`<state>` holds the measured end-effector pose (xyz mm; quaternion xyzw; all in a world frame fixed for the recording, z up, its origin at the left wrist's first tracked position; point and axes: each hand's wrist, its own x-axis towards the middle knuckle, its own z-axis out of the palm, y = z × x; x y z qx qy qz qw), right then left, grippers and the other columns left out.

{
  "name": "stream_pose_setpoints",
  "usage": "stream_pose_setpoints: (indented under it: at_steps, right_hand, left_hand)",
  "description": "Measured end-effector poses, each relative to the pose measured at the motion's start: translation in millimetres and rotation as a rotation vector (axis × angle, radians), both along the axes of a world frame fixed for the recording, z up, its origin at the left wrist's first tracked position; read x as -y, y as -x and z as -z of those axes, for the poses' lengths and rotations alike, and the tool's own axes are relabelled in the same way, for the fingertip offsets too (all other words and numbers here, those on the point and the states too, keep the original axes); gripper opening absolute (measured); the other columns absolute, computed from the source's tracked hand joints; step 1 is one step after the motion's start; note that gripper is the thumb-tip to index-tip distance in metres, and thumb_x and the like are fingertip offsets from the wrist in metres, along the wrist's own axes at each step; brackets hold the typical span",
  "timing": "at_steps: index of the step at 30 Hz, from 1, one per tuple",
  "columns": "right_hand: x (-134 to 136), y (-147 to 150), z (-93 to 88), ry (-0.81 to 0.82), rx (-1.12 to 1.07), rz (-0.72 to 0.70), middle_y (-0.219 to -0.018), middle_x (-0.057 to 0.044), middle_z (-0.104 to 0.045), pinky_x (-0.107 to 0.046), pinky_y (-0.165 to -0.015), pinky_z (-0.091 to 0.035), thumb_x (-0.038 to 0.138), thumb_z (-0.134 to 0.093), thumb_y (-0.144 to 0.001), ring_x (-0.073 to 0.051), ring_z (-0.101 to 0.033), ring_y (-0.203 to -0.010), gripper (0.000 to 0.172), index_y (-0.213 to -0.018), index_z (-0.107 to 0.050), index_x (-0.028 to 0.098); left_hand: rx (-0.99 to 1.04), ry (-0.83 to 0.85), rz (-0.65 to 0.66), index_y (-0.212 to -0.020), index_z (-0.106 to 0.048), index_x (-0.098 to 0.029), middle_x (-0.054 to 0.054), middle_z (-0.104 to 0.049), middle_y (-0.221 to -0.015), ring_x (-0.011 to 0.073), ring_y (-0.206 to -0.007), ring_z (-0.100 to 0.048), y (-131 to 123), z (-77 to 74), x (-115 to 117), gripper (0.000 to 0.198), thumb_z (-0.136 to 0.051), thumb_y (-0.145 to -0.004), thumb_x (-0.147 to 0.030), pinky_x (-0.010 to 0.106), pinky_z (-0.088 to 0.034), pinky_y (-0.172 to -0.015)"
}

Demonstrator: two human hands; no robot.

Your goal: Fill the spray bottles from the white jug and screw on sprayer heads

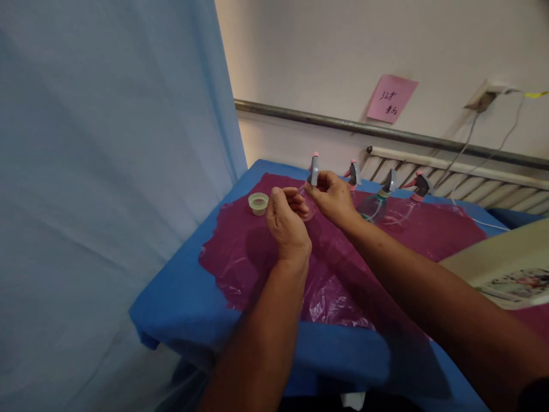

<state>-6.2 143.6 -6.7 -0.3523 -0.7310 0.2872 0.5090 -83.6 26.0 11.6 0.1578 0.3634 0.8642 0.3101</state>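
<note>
A clear spray bottle (307, 207) with a grey and pink trigger head (314, 170) stands over the purple plastic sheet. My right hand (332, 197) is closed around its neck, just under the head. Left of the bottle, my left hand (288, 220) is cupped with the thumb up and fingers loosely curled. Its fingertips come close to the bottle's side; whether they touch is unclear. A small pale green cup (258, 202) sits on the sheet to the left of my left hand.
More spray bottles stand behind my right arm, including a teal-tinted bottle (374, 208). A cream-coloured container (506, 263) is at the right. The purple sheet (240, 263) covers a blue-clothed table (175, 297). A blue curtain (107, 143) hangs left; a pipe (300, 115) runs along the wall.
</note>
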Motion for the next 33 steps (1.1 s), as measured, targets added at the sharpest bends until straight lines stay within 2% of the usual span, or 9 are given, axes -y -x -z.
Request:
stream_pose_setpoints:
  at_steps: [5,9,13,14,16,18,21,28,33]
  right_hand:
    - [40.6,-55.0,-13.3,0.019,-0.079,-0.058,-0.110,-0.006,-0.086,-0.046,-0.100,-0.065,0.053,-0.089,-0.089,-0.024,-0.079,-0.099,0.037,-0.111,-0.078,0.025]
    - [63.5,-107.8,-18.4,0.090,-0.059,-0.050,-0.104,-0.004,-0.085,-0.044,-0.092,-0.065,0.055,-0.095,-0.087,-0.023,-0.078,-0.093,0.040,-0.111,-0.079,0.026]
    - [75.3,-150.3,-15.2,0.118,-0.067,-0.007,-0.098,-0.003,-0.084,-0.041,-0.081,-0.064,0.057,-0.101,-0.082,-0.022,-0.076,-0.085,0.045,-0.108,-0.080,0.026]
    - [76.8,-158.5,-13.4,0.123,-0.071,0.006,-0.098,-0.003,-0.085,-0.040,-0.080,-0.064,0.058,-0.102,-0.080,-0.022,-0.076,-0.084,0.047,-0.107,-0.080,0.026]
    - [78.3,-171.9,-8.8,0.135,-0.087,0.036,-0.098,-0.004,-0.085,-0.040,-0.080,-0.065,0.060,-0.104,-0.077,-0.022,-0.076,-0.084,0.051,-0.106,-0.080,0.026]
    - [78.9,-181.0,-3.1,0.154,-0.115,0.065,-0.097,-0.003,-0.085,-0.040,-0.080,-0.065,0.060,-0.105,-0.075,-0.022,-0.077,-0.083,0.052,-0.105,-0.080,0.026]
    - [80.1,-188.1,6.8,0.150,-0.136,0.103,-0.097,-0.002,-0.084,-0.040,-0.081,-0.065,0.057,-0.104,-0.078,-0.021,-0.076,-0.082,0.048,-0.105,-0.079,0.026]
    - [84.4,-193.0,32.0,0.139,-0.164,0.105,-0.104,-0.002,-0.083,-0.042,-0.088,-0.066,0.047,-0.098,-0.086,-0.021,-0.076,-0.089,0.037,-0.109,-0.078,0.027]
    - [85.0,-191.8,41.6,0.106,-0.216,0.162,-0.115,-0.003,-0.081,-0.047,-0.096,-0.066,0.045,-0.102,-0.081,-0.024,-0.077,-0.099,0.051,-0.120,-0.072,0.030]
  left_hand:
    - [-0.141,-0.078,-0.014,-0.089,-0.072,-0.022,0.001,-0.070,-0.076,0.0127,-0.059,-0.062,-6.9,2.5,1.0,0.055,-0.066,-0.109,-0.072,0.025,-0.048,-0.059]
    - [-0.370,-0.049,0.142,-0.096,-0.075,-0.023,0.003,-0.074,-0.083,0.0151,-0.068,-0.067,-23.9,13.8,1.6,0.050,-0.065,-0.111,-0.069,0.028,-0.053,-0.066]
    - [-0.691,0.014,0.329,-0.117,-0.077,-0.023,0.009,-0.083,-0.112,0.0226,-0.103,-0.080,-45.8,32.5,6.9,0.031,-0.076,-0.106,-0.052,0.036,-0.062,-0.094]
    - [-0.781,0.030,0.380,-0.127,-0.076,-0.023,0.011,-0.084,-0.124,0.0253,-0.114,-0.080,-50.7,37.2,9.3,0.032,-0.078,-0.105,-0.046,0.040,-0.062,-0.102]
    - [-0.966,0.059,0.468,-0.147,-0.069,-0.026,0.014,-0.078,-0.148,0.0308,-0.135,-0.076,-59.1,45.8,14.4,0.049,-0.081,-0.101,-0.036,0.050,-0.060,-0.117]
    - [-1.141,0.091,0.512,-0.161,-0.060,-0.029,0.014,-0.069,-0.164,0.0356,-0.150,-0.068,-65.9,52.5,18.6,0.070,-0.085,-0.096,-0.032,0.058,-0.055,-0.128]
    - [-1.300,0.151,0.518,-0.167,-0.054,-0.029,0.015,-0.062,-0.171,0.0392,-0.158,-0.062,-74.3,60.0,20.4,0.084,-0.091,-0.092,-0.035,0.063,-0.050,-0.134]
    - [-1.354,0.235,0.562,-0.158,-0.060,-0.029,0.013,-0.072,-0.153,0.0379,-0.142,-0.071,-84.9,66.4,15.6,0.072,-0.092,-0.094,-0.036,0.059,-0.059,-0.121]
    - [-1.340,0.240,0.563,-0.157,-0.060,-0.029,0.013,-0.070,-0.152,0.0374,-0.140,-0.071,-84.6,63.5,16.5,0.069,-0.090,-0.095,-0.035,0.059,-0.059,-0.120]
